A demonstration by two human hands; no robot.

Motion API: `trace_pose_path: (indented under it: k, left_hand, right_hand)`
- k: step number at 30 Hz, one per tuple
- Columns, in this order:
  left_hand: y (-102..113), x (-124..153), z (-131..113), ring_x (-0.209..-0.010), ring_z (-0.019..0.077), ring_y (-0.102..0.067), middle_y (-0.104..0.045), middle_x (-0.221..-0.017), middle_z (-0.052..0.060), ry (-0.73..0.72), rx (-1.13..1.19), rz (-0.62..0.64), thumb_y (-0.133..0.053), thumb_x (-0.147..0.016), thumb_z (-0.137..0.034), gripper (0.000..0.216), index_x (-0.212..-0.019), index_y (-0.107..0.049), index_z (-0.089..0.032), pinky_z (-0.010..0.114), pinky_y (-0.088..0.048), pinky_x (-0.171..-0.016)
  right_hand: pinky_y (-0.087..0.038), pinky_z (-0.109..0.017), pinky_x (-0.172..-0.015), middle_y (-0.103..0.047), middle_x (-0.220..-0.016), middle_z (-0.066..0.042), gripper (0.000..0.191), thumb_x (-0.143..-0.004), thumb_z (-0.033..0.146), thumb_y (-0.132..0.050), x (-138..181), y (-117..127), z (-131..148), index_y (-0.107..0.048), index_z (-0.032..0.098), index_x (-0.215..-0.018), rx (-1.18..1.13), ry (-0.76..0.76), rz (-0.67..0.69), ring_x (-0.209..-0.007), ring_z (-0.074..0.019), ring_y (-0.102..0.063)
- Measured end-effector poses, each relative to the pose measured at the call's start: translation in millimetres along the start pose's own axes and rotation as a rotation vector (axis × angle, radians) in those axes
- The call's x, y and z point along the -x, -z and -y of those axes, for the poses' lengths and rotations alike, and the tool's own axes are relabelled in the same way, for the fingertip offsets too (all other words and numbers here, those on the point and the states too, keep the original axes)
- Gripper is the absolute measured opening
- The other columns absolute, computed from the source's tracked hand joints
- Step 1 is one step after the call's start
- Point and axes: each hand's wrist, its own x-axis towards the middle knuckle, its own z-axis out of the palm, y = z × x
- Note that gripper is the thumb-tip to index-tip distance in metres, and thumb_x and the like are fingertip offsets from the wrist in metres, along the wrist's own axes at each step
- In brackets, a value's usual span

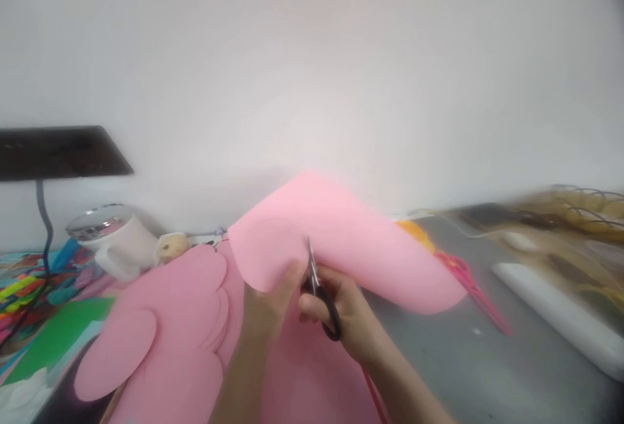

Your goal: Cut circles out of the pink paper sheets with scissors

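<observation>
A large pink paper sheet [351, 235] is held up off the table, its right side curling down. Black-handled scissors [312, 274] are in my right hand [336, 297], fingers through the handles, with the blades at a cut edge of the sheet. My left hand [275, 300] grips the partly cut rounded piece at its lower edge, close beside the blades. A faint curved line shows on that piece. Several cut pink paper shapes with rounded edges [170, 300] lie to the left, and a pink oval [116, 354] rests over them.
On the left stand a white mug [129, 242], a wooden ball [173, 246], green paper [61, 339] and colourful craft bits [19, 294]. Pink-handled scissors [480, 294] and a long white object [560, 317] lie on the grey table [439, 359]. A white wall [312, 73] rises behind.
</observation>
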Motion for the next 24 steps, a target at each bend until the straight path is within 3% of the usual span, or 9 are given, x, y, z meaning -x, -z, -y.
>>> trace_pose_path:
  k: [3,10,21,24]
  left_hand:
    - [-1.6,0.3,-0.7,-0.052,0.0160,-0.052,-0.051,-0.056,-0.001,0.020,0.005,0.018,-0.074,-0.062,-0.037,0.026,-0.061,-0.054,-0.020,0.026,-0.043,-0.036]
    - [-1.5,0.1,1.2,-0.049,0.0152,-0.051,-0.050,-0.055,-0.001,0.038,0.026,0.024,-0.073,-0.062,-0.038,0.026,-0.062,-0.054,-0.021,0.026,-0.040,-0.034]
    - [2.1,0.8,1.6,-0.049,0.0154,-0.055,-0.057,-0.059,-0.001,0.062,0.047,0.018,-0.073,-0.065,-0.034,0.019,-0.073,-0.061,-0.020,0.026,-0.045,-0.037]
    - [-0.5,2.9,-1.0,-0.058,0.0163,-0.059,-0.062,-0.067,0.000,0.034,0.032,-0.053,-0.074,-0.064,-0.031,0.020,-0.076,-0.063,-0.019,0.026,-0.049,-0.045]
  right_hand:
    - [-0.040,-0.026,-0.053,-0.049,-0.056,0.004,0.039,-0.062,0.047,-0.079,-0.3,0.0,-0.2,-0.057,0.018,-0.075,-0.011,0.002,0.002,-0.054,-0.0119,-0.046]
    - [-0.040,-0.025,-0.051,-0.052,-0.057,0.004,0.039,-0.060,0.047,-0.079,-0.4,-0.8,1.8,-0.057,0.018,-0.073,-0.001,-0.011,-0.007,-0.052,-0.0111,-0.047]
    - [-0.037,-0.023,-0.048,-0.051,-0.053,0.005,0.032,-0.065,0.041,-0.077,-0.7,0.5,-2.2,-0.057,0.018,-0.074,0.008,-0.025,0.000,-0.049,-0.0102,-0.047]
    - [-0.038,-0.023,-0.049,-0.051,-0.053,0.005,0.035,-0.064,0.043,-0.078,-0.3,0.3,-2.3,-0.058,0.018,-0.077,0.004,-0.040,-0.003,-0.049,-0.0103,-0.047]
